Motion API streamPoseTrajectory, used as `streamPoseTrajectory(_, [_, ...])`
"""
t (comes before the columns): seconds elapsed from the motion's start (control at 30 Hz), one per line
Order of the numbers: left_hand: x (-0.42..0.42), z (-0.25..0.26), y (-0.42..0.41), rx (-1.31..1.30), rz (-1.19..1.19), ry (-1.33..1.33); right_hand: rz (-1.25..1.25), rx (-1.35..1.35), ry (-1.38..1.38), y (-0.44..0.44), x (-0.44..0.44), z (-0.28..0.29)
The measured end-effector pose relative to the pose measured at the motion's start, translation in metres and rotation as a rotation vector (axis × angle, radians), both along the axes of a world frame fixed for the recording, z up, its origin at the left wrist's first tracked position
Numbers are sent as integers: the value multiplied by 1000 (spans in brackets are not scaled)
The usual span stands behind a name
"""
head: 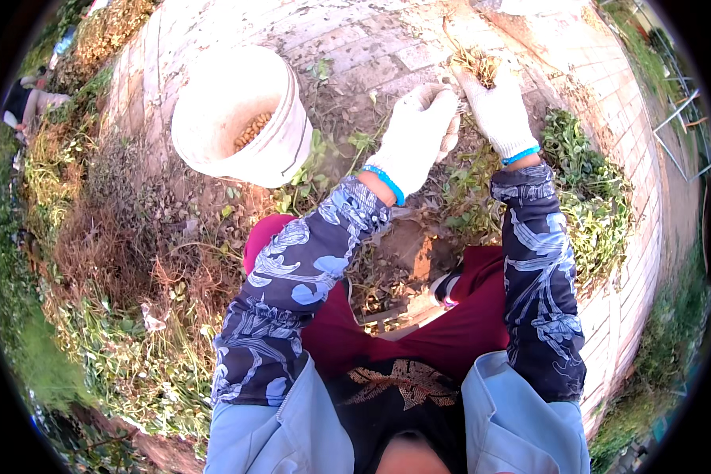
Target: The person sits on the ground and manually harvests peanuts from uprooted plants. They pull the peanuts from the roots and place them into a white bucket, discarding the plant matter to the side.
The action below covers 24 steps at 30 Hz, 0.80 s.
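Observation:
My right hand [499, 112], in a white knit glove with a blue cuff, grips a dried clump of plant roots and stems [479, 64]. My left hand [418, 133], gloved the same way, is beside it, with its thumb and curled fingers close together at the lower side of the clump. Whatever may be between those left fingertips is hidden. To the left stands a white plastic bucket [299, 133], tilted in view, with several peanuts in their shells [253, 131] at its bottom.
Uprooted leafy plants [589, 189] lie to the right on brick paving [640, 249]. Dry, stripped stems [112, 260] are heaped at the left. Leaf litter and soil [391, 255] lie between my feet. Another person [29, 103] is at the far left edge. A metal frame [675, 130] stands far right.

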<state>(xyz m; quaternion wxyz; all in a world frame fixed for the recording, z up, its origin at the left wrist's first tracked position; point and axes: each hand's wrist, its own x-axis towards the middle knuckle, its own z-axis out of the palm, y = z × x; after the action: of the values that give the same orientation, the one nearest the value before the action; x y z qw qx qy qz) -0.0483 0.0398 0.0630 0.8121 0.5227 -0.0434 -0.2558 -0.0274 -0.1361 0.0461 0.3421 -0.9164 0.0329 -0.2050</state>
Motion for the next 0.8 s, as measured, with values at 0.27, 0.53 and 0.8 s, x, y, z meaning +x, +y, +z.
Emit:
streamPoseTrajectory(0.27, [3,-6,6,538,338,-1042,-22,-333,-22,10,1,-3])
streamPoseTrajectory(0.53, [74,30,136,1294,779,-1420,88,282,-46,-25,-7,-1])
streamPoseTrajectory(0.8, [84,12,107,853,83,-912,470,1055,581,5,-41,43])
